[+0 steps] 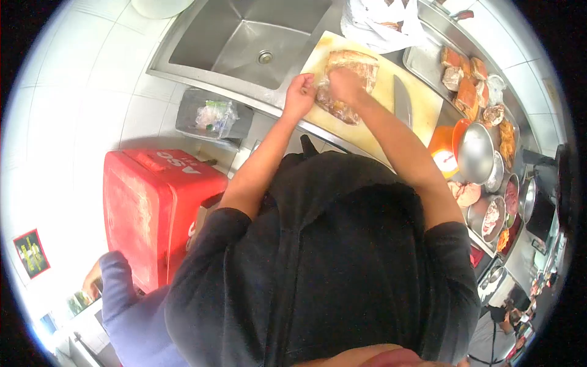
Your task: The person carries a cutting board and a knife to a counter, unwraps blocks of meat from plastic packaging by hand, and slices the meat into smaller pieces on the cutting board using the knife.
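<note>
A slab of meat (354, 58), partly covered in clear wrap, lies on the yellowish cutting board (422, 115). My left hand (300, 95) is at the slab's left side, fingers curled together near the wrap; what they hold is too small to make out. Over the middle of the slab is my right hand (346, 85), closed, its fingertips hidden beneath it. A wide-bladed knife (402, 101) rests on the board to the right of the slab, touched by neither hand.
A steel sink (235, 46) is at the upper left. Meat pieces (467, 92) fill a tray at the right, near metal bowls (476, 153). Below left stand a grey bin (186, 119) and a red box (156, 208), with another person's sleeve (119, 284) beside it.
</note>
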Available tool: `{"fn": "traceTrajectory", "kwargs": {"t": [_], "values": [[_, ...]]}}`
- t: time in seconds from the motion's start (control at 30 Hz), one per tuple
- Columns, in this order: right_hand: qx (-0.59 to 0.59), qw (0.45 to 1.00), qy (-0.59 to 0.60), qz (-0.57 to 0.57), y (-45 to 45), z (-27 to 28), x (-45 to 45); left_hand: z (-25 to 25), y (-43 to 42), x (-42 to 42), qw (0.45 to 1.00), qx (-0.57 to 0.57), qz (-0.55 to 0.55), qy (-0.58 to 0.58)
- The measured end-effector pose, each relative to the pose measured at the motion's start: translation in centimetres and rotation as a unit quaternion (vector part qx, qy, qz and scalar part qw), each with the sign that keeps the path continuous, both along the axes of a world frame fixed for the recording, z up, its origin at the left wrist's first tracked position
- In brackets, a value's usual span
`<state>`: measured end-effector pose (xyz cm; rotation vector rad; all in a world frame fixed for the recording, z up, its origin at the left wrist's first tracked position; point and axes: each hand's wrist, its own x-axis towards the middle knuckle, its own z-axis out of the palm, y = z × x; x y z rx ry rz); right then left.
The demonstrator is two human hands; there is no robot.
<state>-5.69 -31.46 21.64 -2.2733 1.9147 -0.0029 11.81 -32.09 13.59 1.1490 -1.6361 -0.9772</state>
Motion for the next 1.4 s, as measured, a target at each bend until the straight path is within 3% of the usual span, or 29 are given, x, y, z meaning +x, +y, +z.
{"fn": "traceTrajectory", "kwargs": {"t": [0.3,0.4,0.5,0.67,0.8,1.0,1.1,1.3,1.4], "values": [[0.031,0.999,0.027,-0.003,-1.1,-0.4,0.4,-0.6,-1.2,0.8,0.999,0.018,-0.035,0.014],[0.013,0.990,-0.112,-0.081,-1.3,0.0,0.4,-0.7,-1.4,0.9,0.999,-0.006,-0.047,0.009],[0.050,0.996,-0.057,-0.046,-0.6,0.1,0.9,-0.8,-1.7,0.8,0.998,-0.001,-0.056,-0.006],[0.024,0.999,-0.001,-0.040,-0.7,-2.2,1.3,-0.5,-2.1,0.5,0.997,-0.013,-0.069,-0.016],[-0.001,0.998,0.047,-0.044,-0.4,-1.1,2.1,0.6,-2.1,0.8,0.996,-0.025,-0.077,-0.028],[0.000,0.991,0.000,-0.131,-0.4,-2.6,1.9,0.9,-1.7,1.1,0.994,-0.029,-0.102,-0.032],[0.111,0.982,-0.050,-0.144,-0.8,0.4,1.0,0.6,-1.2,0.7,0.993,-0.017,-0.116,-0.026],[0.013,0.951,-0.265,-0.157,1.6,-3.3,-1.9,0.6,-0.8,-0.9,0.985,-0.061,-0.140,-0.078],[-0.025,0.964,-0.211,-0.157,6.7,0.2,-0.6,0.7,-0.3,-1.3,0.984,-0.060,-0.137,-0.101]]}}
